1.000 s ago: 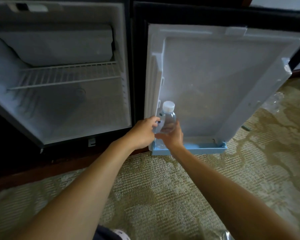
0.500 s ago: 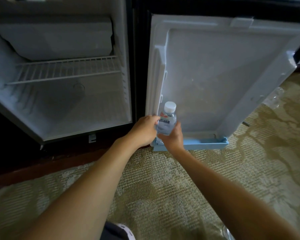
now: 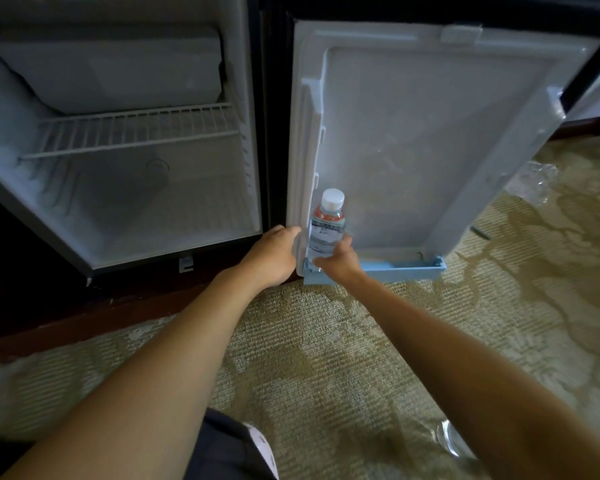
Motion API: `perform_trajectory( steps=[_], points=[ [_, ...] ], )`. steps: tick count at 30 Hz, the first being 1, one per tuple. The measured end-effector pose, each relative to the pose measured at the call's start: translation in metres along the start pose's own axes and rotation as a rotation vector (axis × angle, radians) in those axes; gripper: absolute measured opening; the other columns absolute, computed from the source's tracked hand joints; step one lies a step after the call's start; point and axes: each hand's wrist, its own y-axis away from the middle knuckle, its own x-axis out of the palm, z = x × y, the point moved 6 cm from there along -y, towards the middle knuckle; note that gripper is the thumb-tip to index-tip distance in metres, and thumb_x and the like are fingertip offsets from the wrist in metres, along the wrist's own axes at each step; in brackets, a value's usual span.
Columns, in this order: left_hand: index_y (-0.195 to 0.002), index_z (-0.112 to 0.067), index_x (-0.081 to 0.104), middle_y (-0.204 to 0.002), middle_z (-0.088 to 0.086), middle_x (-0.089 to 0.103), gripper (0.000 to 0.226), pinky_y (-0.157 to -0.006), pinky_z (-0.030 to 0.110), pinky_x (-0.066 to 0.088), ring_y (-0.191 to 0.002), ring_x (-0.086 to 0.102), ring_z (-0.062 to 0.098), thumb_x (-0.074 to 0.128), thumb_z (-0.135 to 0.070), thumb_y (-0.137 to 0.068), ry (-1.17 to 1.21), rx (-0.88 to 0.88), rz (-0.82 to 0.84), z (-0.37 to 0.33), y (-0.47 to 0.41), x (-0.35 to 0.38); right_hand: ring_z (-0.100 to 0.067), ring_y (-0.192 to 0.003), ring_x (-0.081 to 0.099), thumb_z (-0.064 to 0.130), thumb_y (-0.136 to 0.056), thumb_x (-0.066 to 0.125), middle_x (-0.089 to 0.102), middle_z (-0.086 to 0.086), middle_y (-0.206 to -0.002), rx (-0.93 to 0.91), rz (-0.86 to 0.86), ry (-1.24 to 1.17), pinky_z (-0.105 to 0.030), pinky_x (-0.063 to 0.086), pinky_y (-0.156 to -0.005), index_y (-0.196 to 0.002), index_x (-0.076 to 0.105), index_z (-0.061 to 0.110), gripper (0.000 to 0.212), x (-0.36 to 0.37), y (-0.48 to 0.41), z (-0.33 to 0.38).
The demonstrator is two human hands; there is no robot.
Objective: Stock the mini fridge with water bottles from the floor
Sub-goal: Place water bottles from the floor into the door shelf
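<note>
One bottle (image 3: 328,223) stands in the door shelf (image 3: 402,268), right hand (image 3: 340,263) curled round it; left hand (image 3: 272,254) fingers hidden; floor bottles (image 3: 452,441) remain.

water bottle (image 3: 328,226) base: hidden behind right hand (image 3: 340,263) and door shelf (image 3: 402,268)
label print: too small to read
fingers of left hand (image 3: 274,254): hidden against door (image 3: 300,168) edge
second bottle (image 3: 447,439): mostly covered by right forearm
</note>
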Motion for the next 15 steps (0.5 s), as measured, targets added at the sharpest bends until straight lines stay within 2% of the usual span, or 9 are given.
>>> perform_trajectory(
  steps=[3, 6, 8, 11, 13, 15],
  points=[
    [-0.134, -0.008, 0.044, -0.141, 0.011, 0.04, 0.049, -0.101, 0.034, 0.037, -0.128, 0.042, 0.027, 0.032, 0.007, -0.089, -0.031, 0.01, -0.026, -0.012, 0.014, 0.003, -0.03, -0.116, 0.049, 0.001, -0.083, 0.058, 0.044, -0.017, -0.129, -0.012, -0.067, 0.019, -0.026, 0.045, -0.089, -0.13, 0.029, 0.0, 0.056, -0.009, 0.018, 0.001],
    [-0.131, -0.009, 0.048, -0.139, 0.013, 0.046, 0.046, -0.101, 0.036, 0.04, -0.125, 0.046, 0.029, 0.034, 0.005, -0.09, -0.019, 0.018, -0.093, -0.026, 0.023, 0.007, -0.031, -0.119, 0.047, 0.004, -0.086, 0.056, 0.042, -0.018, -0.134, -0.017, -0.087, -0.044, -0.03, 0.042, -0.083, -0.134, 0.03, 0.001, 0.055, -0.027, 0.049, -0.01],
    [-0.13, -0.009, 0.05, -0.137, 0.013, 0.049, 0.041, -0.104, 0.037, 0.04, -0.124, 0.048, 0.029, 0.038, 0.001, -0.091, -0.001, 0.037, -0.121, -0.039, 0.029, 0.015, -0.029, -0.12, 0.048, 0.007, -0.087, 0.056, 0.044, -0.015, -0.134, -0.033, -0.119, -0.065, -0.033, 0.043, -0.09, -0.134, 0.034, 0.004, 0.052, -0.047, 0.075, -0.023],
    [-0.127, -0.007, 0.052, -0.135, 0.014, 0.052, 0.037, -0.103, 0.033, 0.038, -0.124, 0.048, 0.029, 0.041, -0.005, -0.092, -0.025, 0.089, -0.073, -0.065, 0.042, 0.048, -0.027, -0.113, 0.054, 0.007, -0.084, 0.056, 0.053, -0.015, -0.124, -0.004, -0.22, -0.142, -0.04, 0.047, -0.094, -0.124, 0.046, 0.004, 0.041, -0.083, 0.12, -0.063],
    [-0.125, -0.007, 0.054, -0.132, 0.013, 0.055, 0.036, -0.1, 0.031, 0.038, -0.122, 0.05, 0.028, 0.042, -0.006, -0.092, -0.038, 0.122, -0.018, -0.083, 0.053, 0.079, -0.025, -0.103, 0.057, 0.005, -0.083, 0.054, 0.058, -0.015, -0.119, 0.05, -0.263, -0.164, -0.036, 0.046, -0.088, -0.119, 0.051, 0.004, 0.036, -0.102, 0.148, -0.1],
    [-0.124, -0.007, 0.056, -0.131, 0.012, 0.056, 0.034, -0.099, 0.03, 0.038, -0.121, 0.051, 0.027, 0.043, -0.008, -0.092, -0.048, 0.155, 0.061, -0.1, 0.065, 0.115, -0.026, -0.102, 0.057, 0.004, -0.083, 0.053, 0.06, -0.016, -0.118, 0.11, -0.289, -0.116, -0.03, 0.043, -0.081, -0.117, 0.054, 0.004, 0.035, -0.115, 0.174, -0.139]
  ],
)
